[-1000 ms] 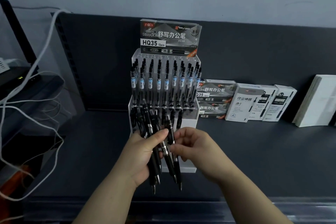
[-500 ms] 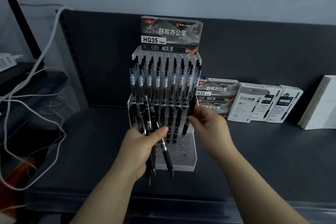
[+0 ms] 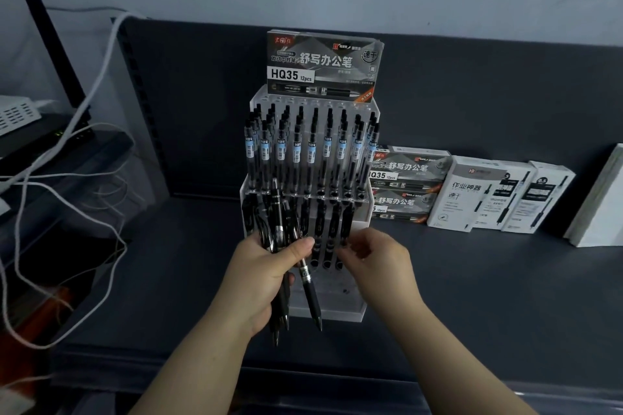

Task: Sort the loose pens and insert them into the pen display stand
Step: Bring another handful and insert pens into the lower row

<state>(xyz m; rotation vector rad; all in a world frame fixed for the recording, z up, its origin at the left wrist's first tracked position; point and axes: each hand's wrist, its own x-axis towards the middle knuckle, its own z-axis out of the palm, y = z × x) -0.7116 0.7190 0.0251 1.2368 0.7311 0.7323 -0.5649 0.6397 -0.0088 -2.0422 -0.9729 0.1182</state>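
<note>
Right hand, now empty and loose-fingered, has dropped back from the stand toward the pens the left hand grips; pull one out singly

Loose pens: black bundle, tips down, fanned inside left grip. Pen display stand: clear acrylic, tiered, upright just behind grip; upper rows full, lower row partly filled.

"HQ35 12pcs" on the box atop the pen display stand
</note>
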